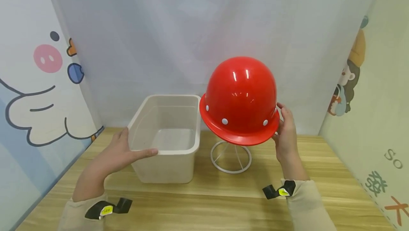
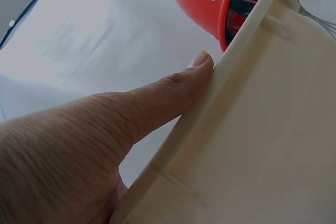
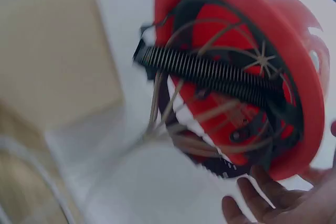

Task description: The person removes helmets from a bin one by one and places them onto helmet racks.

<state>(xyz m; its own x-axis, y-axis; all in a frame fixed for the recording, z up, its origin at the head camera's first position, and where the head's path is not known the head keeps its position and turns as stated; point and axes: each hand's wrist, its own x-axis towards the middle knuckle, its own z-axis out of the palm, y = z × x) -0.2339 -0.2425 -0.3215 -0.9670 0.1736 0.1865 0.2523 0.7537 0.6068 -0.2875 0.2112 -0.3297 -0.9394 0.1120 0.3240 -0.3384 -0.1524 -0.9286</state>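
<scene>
A glossy red hard hat [image 1: 241, 96] with white rivets sits tilted over a white wire stand [image 1: 230, 171]. My right hand [image 1: 286, 133] holds its brim at the right side, fingers under the edge. From below, the right wrist view shows the black ribbed headband [image 3: 205, 74] and the stand's wires running up inside the shell. My left hand [image 1: 118, 154] is at the near left corner of a cream plastic bin [image 1: 163, 169]. The left thumb [image 2: 173, 90] lies straight along the front rim; the other fingers are on the left side, mostly hidden.
Wood-grain tabletop [image 1: 191, 206] lies under the bin and stand. A white curtain [image 1: 159, 39] hangs behind them. Printed panels stand on the left [image 1: 38, 99] and right [image 1: 367, 124]. The bin is to the left of the stand, close to the hat's brim.
</scene>
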